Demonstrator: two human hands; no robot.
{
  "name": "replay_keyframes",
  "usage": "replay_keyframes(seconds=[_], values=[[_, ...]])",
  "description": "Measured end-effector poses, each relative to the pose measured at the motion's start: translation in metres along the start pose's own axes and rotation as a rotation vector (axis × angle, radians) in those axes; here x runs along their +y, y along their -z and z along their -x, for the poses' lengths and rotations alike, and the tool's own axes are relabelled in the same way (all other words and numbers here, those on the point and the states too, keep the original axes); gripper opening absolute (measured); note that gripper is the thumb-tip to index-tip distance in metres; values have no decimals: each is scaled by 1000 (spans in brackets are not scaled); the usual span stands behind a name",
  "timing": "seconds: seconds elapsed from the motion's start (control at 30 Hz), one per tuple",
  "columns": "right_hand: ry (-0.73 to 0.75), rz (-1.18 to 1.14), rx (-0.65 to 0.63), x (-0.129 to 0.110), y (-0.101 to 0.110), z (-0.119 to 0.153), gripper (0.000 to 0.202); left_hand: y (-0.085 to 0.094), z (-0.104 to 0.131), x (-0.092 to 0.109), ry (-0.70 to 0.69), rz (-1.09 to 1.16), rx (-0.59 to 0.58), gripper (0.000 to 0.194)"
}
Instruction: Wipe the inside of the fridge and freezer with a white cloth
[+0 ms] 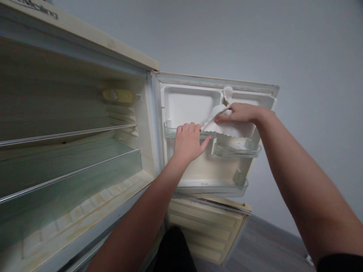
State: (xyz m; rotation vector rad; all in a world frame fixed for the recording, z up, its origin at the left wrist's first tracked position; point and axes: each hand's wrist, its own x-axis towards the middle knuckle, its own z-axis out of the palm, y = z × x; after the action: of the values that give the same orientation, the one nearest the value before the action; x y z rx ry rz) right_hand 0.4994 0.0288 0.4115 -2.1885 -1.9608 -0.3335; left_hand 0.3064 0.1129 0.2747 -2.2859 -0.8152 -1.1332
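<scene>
My right hand pinches a white cloth with a scalloped edge between thumb and fingers. The cloth hangs in front of the upper part of the open fridge door, and one corner of it sticks up near the door's divider. Over the rim of a clear door shelf, on the hinge side, the fingers of my left hand are hooked, with the thumb out to the right. Below the cloth sits a second clear door shelf.
To the left, the fridge interior has glass shelves, a clear drawer front and a yellowed lamp cover. A lower door also stands open, above a grey floor. My knee is at the bottom. A pale wall rises behind.
</scene>
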Motion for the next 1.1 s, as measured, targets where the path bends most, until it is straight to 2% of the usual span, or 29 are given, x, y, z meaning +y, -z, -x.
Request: replay_keyframes(seconds=[0.27, 0.57, 0.7, 1.1], values=[[-43, 9, 19, 1, -1, -4, 62, -1, 0, -1, -6, -7, 18, 46], [-28, 8, 10, -3, 0, -1, 59, 1, 0, 0, 1, -2, 20, 46], [-76, 41, 14, -3, 1, -1, 62, 2, 0, 0, 10, 1, 3, 45], [-28, 31, 0, 0, 1, -3, 65, 2, 0, 0, 10, 16, 15, 44]])
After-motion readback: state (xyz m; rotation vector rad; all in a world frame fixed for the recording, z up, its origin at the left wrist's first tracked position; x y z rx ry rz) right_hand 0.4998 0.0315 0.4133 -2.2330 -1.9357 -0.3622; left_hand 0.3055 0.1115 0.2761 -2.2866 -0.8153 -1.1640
